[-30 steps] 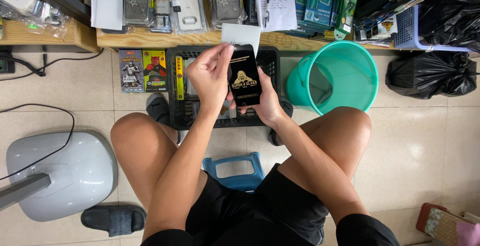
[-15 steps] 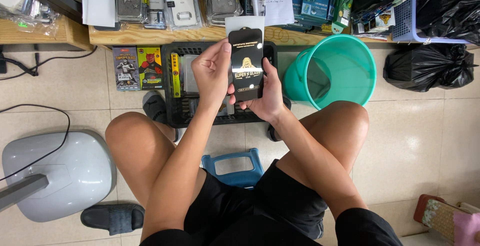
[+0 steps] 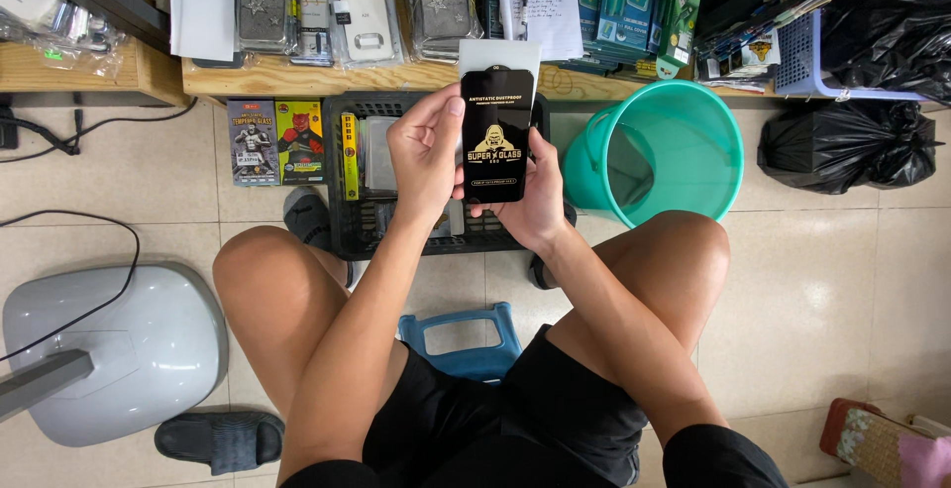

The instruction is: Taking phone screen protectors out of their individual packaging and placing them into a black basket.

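The person sits on a low blue stool (image 3: 464, 334) with knees apart, both hands raised over the floor in front. The left hand (image 3: 426, 151) and the right hand (image 3: 535, 196) are closed on a flat black packet (image 3: 496, 134) with gold print, held upright between them; the left thumb presses its left edge and the right hand's fingers cup it from below and behind. A white card (image 3: 498, 52) sticks up from behind the packet's top edge, touching it.

Directly under the hands lies a black slatted crate (image 3: 352, 235) on the tiled floor; inside it I can make out flat packets, one with a yellow edge standing at its left wall, the rest half hidden by the hands. Just to the right of the crate stands a teal bucket (image 3: 659, 151), tilted toward the person, with what looks like a clear liner in it. A black bin bag (image 3: 847, 146) sits further right, knotted and full.

Two colourful flat boxes (image 3: 275, 139) lean beside the crate's left side. Behind everything runs a low wooden bench (image 3: 297, 77) crowded with phone cases in clear wrappers. A grey fan base (image 3: 109, 349) sits at the left, with a black slipper (image 3: 218, 440) near it.
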